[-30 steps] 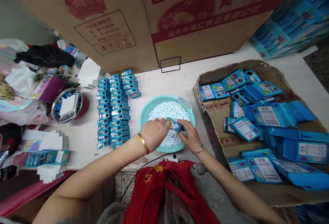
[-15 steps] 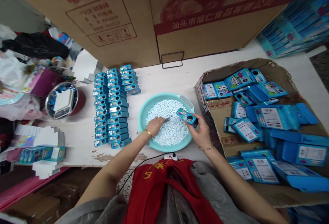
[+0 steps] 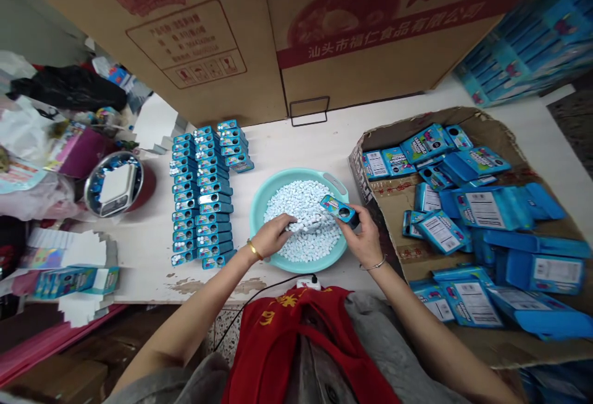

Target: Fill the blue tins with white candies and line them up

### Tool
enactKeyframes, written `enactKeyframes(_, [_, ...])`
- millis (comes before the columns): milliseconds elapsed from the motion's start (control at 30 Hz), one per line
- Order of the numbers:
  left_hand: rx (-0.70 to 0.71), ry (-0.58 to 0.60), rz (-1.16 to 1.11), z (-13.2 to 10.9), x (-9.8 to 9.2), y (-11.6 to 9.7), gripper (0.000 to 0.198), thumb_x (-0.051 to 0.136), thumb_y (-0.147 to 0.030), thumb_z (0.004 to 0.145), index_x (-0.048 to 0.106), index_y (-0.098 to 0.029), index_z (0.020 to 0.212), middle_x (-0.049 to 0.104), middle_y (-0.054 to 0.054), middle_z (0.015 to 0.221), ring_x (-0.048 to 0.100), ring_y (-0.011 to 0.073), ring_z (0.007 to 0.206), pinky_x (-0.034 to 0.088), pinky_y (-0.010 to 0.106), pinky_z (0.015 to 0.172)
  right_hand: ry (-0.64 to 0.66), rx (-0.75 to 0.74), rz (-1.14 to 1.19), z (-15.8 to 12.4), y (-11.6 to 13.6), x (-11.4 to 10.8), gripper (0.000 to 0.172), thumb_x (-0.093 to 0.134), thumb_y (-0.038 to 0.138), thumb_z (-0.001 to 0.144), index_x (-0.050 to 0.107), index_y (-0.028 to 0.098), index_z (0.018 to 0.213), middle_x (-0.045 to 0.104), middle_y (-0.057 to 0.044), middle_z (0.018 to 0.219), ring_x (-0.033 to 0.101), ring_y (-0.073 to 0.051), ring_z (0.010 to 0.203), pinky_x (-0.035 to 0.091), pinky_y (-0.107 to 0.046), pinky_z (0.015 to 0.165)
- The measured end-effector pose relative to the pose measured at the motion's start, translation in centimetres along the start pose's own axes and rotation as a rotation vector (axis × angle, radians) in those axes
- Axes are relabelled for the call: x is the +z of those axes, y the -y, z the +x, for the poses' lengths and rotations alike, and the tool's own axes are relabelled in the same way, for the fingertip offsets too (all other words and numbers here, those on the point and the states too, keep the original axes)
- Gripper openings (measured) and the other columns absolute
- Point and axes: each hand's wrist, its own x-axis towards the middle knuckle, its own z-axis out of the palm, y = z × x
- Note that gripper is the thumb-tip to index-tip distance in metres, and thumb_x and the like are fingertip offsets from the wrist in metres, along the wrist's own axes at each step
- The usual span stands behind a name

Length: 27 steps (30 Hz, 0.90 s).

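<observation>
My left hand (image 3: 273,234) is closed on a metal scoop (image 3: 319,226) heaped with small pale candies, over the left side of a turquoise plastic basin (image 3: 257,197). Most of the scoop is covered by its load. A mass of pale candies (image 3: 299,194) lies in the basin. In my right hand (image 3: 364,238) is a small blue candy box (image 3: 337,207), tilted above the basin's right side, with a dark round hole near my fingers. The scoop's front end is close to this box; I cannot tell whether they touch.
Rows of small blue boxes (image 3: 214,206) with round holes stand left of the basin. An open carton (image 3: 393,191) of larger blue boxes is at the right. A metal bowl (image 3: 138,197) holds a white scale (image 3: 117,191). Big brown cartons (image 3: 208,101) and a wire stand (image 3: 309,123) are behind.
The scoop, lower among the candies before, is now raised and heaped with them. My left hand has shifted slightly left. My right hand still holds the box nearly in place.
</observation>
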Motion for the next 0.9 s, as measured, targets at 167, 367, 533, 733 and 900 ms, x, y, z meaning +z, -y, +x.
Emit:
enactKeyframes(167, [0.045,0.091,0.173,-0.8,-5.2,-4.3,0.027,0.046,-0.019,0.089,0.05,-0.017,0.116,0.059,0.009,0.111,0.056,0.0193,0.105,0.045,0.035,0.092,0.097,-0.13,-0.01,-0.9,0.1,1.4,0.039,0.051,0.02,0.081,0.052,0.022,0.12,0.061,-0.011,0.115,0.057,-0.026,0.108,0.047,-0.046,0.093])
enactKeyframes(367, [-0.094,0.314,0.613,0.7,-6.5,-10.4,0.024,0.041,-0.009,0.087,0.056,-0.012,0.106,0.061,0.012,0.102,0.061,0.0234,0.092,0.051,0.036,0.076,0.185,-0.263,-0.006,-1.8,1.0,2.9,0.046,0.048,0.011,0.079,0.048,0.022,0.123,0.059,-0.011,0.119,0.054,-0.026,0.113,0.045,-0.05,0.099])
enactKeyframes(533, [-0.101,0.361,0.809,1.0,-6.4,-14.5,0.025,0.035,-0.008,0.09,0.058,-0.01,0.098,0.059,0.014,0.096,0.06,0.0258,0.092,0.052,0.036,0.07,0.176,-0.298,0.003,-2.3,1.0,3.6,0.047,0.047,0.01,0.078,0.048,0.023,0.123,0.06,-0.01,0.117,0.055,-0.025,0.113,0.045,-0.051,0.1])
enactKeyframes(733, [-0.049,0.185,0.67,1.0,-9.3,-12.1,0.023,0.051,-0.018,0.086,0.053,-0.017,0.109,0.056,0.009,0.105,0.059,0.0211,0.09,0.052,0.033,0.073,0.128,-0.26,0.064,-1.3,1.9,3.2,0.047,0.047,0.011,0.08,0.046,0.024,0.125,0.06,-0.009,0.117,0.056,-0.022,0.113,0.048,-0.044,0.097])
enactKeyframes(900, [0.205,0.08,0.276,3.4,-7.3,-7.0,0.045,0.059,-0.038,0.084,0.044,-0.02,0.123,0.052,0.01,0.117,0.055,0.0208,0.104,0.049,0.033,0.084,0.151,-0.217,0.147,0.0,4.0,2.0,0.034,0.053,0.018,0.084,0.051,0.023,0.118,0.063,-0.009,0.109,0.059,-0.022,0.105,0.05,-0.038,0.091])
